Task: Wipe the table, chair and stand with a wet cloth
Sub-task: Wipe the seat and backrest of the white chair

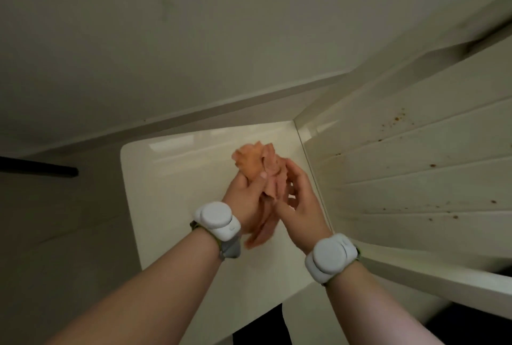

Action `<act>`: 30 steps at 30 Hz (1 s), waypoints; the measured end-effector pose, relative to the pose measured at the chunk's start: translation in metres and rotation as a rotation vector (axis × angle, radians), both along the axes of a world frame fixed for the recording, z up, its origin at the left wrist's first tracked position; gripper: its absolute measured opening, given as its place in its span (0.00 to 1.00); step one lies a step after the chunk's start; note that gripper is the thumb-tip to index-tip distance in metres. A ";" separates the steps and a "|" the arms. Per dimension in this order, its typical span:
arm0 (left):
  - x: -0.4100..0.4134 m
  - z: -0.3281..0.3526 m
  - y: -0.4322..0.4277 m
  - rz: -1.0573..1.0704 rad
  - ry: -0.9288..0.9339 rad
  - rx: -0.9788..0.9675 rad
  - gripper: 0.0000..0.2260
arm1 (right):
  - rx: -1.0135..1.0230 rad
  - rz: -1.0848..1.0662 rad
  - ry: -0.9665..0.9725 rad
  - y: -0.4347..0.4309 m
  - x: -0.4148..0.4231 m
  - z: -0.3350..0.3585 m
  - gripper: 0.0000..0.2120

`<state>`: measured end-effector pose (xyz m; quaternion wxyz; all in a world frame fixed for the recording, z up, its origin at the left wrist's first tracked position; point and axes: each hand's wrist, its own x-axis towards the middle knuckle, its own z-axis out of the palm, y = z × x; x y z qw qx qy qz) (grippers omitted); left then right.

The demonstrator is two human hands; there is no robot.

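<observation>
wall (pixel 194 26) pale, plain, fills top | trim strip (pixel 221 103) runs diag. below it | black bar (pixel 41 170) far L, horiz., rounded end | L wrist unit (pixel 217 218) & R wrist unit (pixel 329 257) white, round, on straps | floor (pixel 257 328) dark, btm

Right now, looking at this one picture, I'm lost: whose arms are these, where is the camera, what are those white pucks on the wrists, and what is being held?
There is no machine here. These are a person's two bare arms, seen from a single camera worn on the head and looking down. The white pucks are the left wrist band and the right wrist band; the picture does not show what they do. Below the hands is a cream plastic chair, with its smooth seat in the middle and its slatted back on the right, dotted with brown specks. The left hand grips a bunched orange cloth. The right hand lies against the cloth, but blur hides whether it grips.
</observation>
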<state>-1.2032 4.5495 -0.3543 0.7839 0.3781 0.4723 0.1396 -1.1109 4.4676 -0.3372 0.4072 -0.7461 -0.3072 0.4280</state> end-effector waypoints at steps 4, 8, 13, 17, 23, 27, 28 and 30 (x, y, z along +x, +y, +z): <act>0.016 0.040 -0.006 0.032 -0.071 -0.228 0.18 | 0.058 0.081 -0.187 -0.013 -0.001 0.031 0.31; 0.033 0.073 -0.019 -0.018 -0.138 -0.131 0.18 | 0.068 -0.087 -0.382 -0.022 0.020 0.070 0.29; 0.049 0.086 -0.031 -0.276 0.070 0.395 0.16 | 0.179 -0.129 -1.240 -0.033 0.079 0.164 0.28; 0.060 0.096 -0.036 -0.306 0.125 0.580 0.16 | -0.088 -0.157 -1.660 -0.029 0.124 0.191 0.24; 0.059 0.102 -0.032 -0.390 0.181 0.711 0.17 | -0.335 0.447 -1.692 -0.050 0.125 0.127 0.24; 0.050 0.103 -0.022 -0.438 0.223 0.708 0.18 | -0.363 0.400 -1.710 -0.072 0.130 0.161 0.25; 0.050 0.107 -0.019 -0.441 0.229 0.711 0.18 | -0.384 0.293 -1.761 -0.072 0.133 0.178 0.26; 0.056 0.115 -0.013 -0.447 0.226 0.724 0.18 | -0.411 0.089 -1.818 -0.064 0.139 0.206 0.29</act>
